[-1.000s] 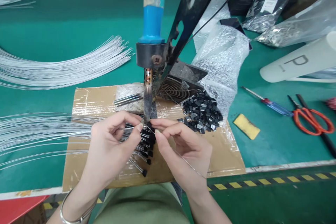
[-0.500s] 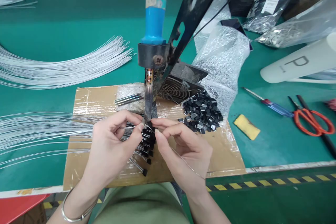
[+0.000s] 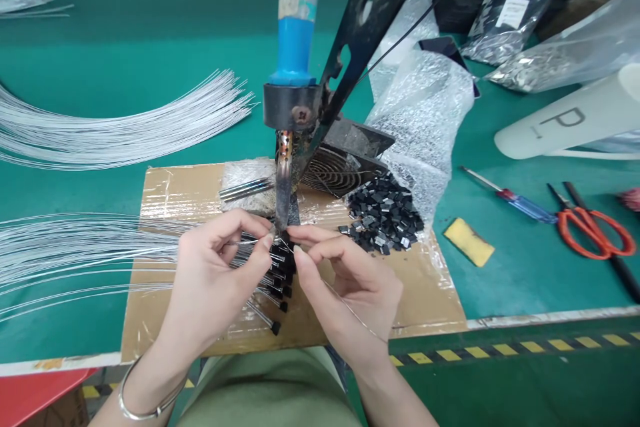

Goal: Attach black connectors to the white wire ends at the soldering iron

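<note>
A blue-handled soldering iron (image 3: pixel 295 47) hangs in a black clamp, its tip (image 3: pixel 283 203) pointing down between my hands. My left hand (image 3: pixel 223 273) pinches a thin white wire just left of the tip. Thin solder wire (image 3: pixel 357 317) runs across the palm of my right hand (image 3: pixel 350 280), whose thumb and fingers pinch it, its end close to the tip. Beneath my fingers lie several wires with black connectors (image 3: pixel 275 327) on the cardboard (image 3: pixel 425 293). What exactly touches the tip is hidden by my fingers.
A pile of small black parts (image 3: pixel 385 213) lies right of a small fan (image 3: pixel 340 167). Farther right are a yellow sponge (image 3: pixel 469 241), a screwdriver (image 3: pixel 525 205), orange-handled scissors (image 3: pixel 595 230) and a white cup (image 3: pixel 565 117). A bundle of white wires (image 3: pixel 125 137) curves at the left.
</note>
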Motion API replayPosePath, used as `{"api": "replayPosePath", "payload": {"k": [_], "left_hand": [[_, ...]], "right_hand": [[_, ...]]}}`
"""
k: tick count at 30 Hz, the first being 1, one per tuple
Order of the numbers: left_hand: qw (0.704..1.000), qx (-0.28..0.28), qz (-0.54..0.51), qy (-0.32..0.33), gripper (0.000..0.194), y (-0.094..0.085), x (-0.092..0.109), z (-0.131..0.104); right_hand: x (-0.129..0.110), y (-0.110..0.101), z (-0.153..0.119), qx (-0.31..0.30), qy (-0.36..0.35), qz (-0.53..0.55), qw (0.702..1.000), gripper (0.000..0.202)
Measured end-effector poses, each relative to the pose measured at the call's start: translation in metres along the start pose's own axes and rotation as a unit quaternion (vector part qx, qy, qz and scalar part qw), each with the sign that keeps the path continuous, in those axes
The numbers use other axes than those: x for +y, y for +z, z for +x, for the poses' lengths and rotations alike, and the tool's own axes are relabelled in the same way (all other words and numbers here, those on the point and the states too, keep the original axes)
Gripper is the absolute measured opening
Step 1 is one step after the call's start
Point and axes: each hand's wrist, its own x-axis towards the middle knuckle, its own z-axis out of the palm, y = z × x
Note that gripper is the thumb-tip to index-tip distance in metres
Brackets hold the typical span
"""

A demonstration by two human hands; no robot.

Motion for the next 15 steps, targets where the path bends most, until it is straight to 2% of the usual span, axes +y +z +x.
{"api": "replayPosePath", "payload": {"k": [15], "left_hand": [[1.000, 0.003, -0.003, 0.016, 0.009, 0.0024, -0.0010, 0.0007]], "right_hand": [[0.0038, 0.0022, 0.0009, 0.007, -0.031, -0.025, 0.999, 0.018]]}}
